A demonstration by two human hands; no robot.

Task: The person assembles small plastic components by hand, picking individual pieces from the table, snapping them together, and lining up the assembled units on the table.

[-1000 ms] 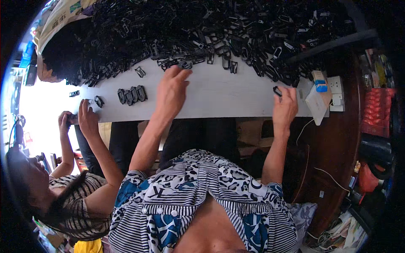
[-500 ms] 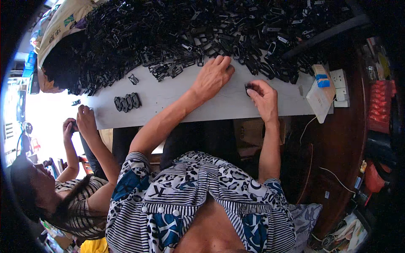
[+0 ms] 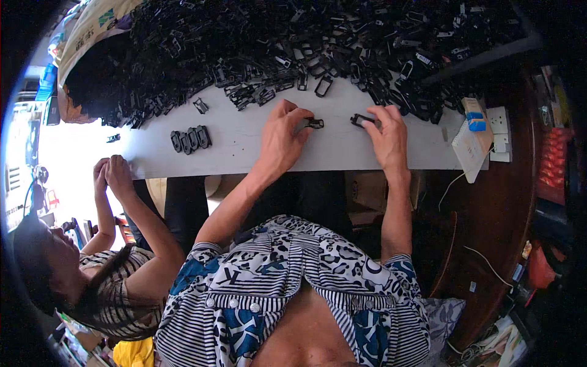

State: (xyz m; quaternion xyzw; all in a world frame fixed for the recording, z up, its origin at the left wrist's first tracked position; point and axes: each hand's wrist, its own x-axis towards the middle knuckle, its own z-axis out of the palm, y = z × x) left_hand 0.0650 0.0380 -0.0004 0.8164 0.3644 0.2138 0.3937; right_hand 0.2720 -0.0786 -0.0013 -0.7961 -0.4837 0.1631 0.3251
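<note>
Between the thumb and fingers of my left hand (image 3: 281, 136) is a small black plastic frame (image 3: 315, 123), held over the white table. A second black plastic piece (image 3: 361, 119) is pinched in my right hand (image 3: 389, 134), a short gap to the right. The two pieces point toward each other and do not touch. Behind my hands lies a big heap of black plastic parts (image 3: 257, 55), with one loose rectangular frame (image 3: 323, 86) at its front edge. To the left, several oval black pieces (image 3: 191, 140) stand side by side in a row.
A co-worker's hands (image 3: 113, 171) are together at the table's left end. A notepad (image 3: 472, 147), a box with blue tape (image 3: 476, 119) and a white power strip (image 3: 500, 131) lie at the right end. A sack (image 3: 92, 30) leans at the far left.
My left hand has drawn back from the heap's edge with a black frame in it. My right hand stays nearby with its piece. The co-worker's hands have come together.
</note>
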